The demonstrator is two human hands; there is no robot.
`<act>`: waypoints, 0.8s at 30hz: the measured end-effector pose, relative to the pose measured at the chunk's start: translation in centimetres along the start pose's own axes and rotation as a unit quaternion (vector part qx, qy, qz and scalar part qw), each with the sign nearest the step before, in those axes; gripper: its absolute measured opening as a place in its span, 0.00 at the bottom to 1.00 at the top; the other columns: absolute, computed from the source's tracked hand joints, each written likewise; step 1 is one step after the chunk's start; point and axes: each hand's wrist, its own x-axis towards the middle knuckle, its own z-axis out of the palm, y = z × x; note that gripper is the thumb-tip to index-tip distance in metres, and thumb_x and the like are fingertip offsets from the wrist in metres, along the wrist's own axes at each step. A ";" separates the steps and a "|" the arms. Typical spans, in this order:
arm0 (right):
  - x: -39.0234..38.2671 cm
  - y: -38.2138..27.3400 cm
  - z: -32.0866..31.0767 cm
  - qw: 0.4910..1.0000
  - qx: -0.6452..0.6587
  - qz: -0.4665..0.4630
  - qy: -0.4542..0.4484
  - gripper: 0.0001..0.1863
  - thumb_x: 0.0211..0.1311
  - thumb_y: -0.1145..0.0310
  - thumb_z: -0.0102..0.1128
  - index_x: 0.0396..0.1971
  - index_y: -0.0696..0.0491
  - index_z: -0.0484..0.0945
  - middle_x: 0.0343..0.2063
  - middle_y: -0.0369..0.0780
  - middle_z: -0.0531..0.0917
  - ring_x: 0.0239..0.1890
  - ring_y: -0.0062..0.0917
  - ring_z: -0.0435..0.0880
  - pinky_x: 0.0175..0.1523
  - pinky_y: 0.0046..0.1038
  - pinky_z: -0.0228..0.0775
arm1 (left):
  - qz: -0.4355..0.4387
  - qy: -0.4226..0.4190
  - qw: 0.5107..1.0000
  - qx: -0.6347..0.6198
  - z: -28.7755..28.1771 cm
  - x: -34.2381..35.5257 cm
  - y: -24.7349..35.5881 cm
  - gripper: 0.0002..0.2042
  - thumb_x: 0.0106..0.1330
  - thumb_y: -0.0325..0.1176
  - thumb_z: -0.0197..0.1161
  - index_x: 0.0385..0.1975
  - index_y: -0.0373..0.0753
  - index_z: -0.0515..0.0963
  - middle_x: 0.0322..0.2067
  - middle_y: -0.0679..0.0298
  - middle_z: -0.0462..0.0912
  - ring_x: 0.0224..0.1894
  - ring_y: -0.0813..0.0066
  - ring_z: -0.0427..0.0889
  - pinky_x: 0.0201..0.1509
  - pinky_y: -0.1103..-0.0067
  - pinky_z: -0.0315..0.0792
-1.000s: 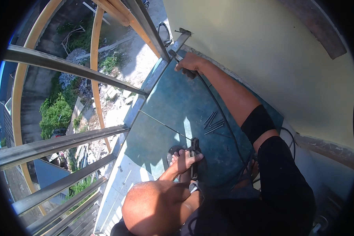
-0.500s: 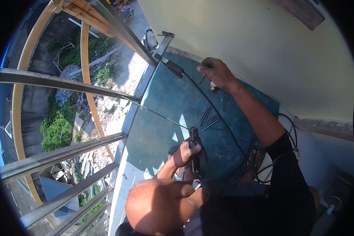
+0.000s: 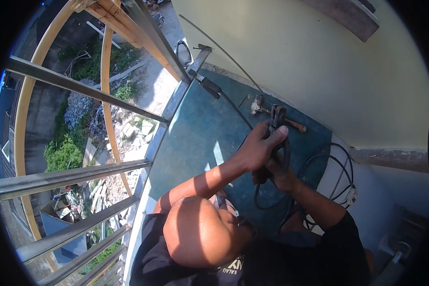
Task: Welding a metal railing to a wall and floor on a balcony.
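"Black and chunky, the electrode holder (image 3: 278, 114) is sitting up in your hands, over the blue-green board (image 3: 190, 128). What is your left hand (image 3: 262, 148) doing?"

"Your left hand is curling its fingers around the holder, and your thumb is pressing on its side."

"Is your right hand (image 3: 281, 177) helping?"

"It is tucking in just under your left hand, near the handle end. Your left hand is hiding part of it, so I cannot tell what it is pinching."

"And that long thin rod (image 3: 215, 42)?"

"It is pointing up and to your left from near the holder's top, crossing in front of the pale yellow wall (image 3: 290, 57)."

"I am seeing a hammer (image 3: 257, 106) too."

"Yes, it is lying on the board, just past the holder. The holder is covering a bit of its wooden handle."

"What is that clamp (image 3: 210, 86) doing?"

"It is sitting at the metal frame (image 3: 153, 143), near the far corner of the board. A black cable (image 3: 236, 109) is trailing from it, back toward you. On your left, metal bars (image 3: 95, 90) are sticking out over the rubble."
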 end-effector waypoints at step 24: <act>3.6 -8.0 -5.0 0.674 -0.696 -0.157 0.189 0.20 0.60 0.71 0.59 0.50 0.62 0.66 0.25 0.55 0.81 0.27 0.53 0.82 0.30 0.48 0.75 | 0.364 0.491 0.777 0.150 -19.9 -3.8 4.8 0.26 0.76 0.56 0.39 0.52 0.35 0.67 0.35 0.63 0.74 0.38 0.74 0.73 0.48 0.76 0.67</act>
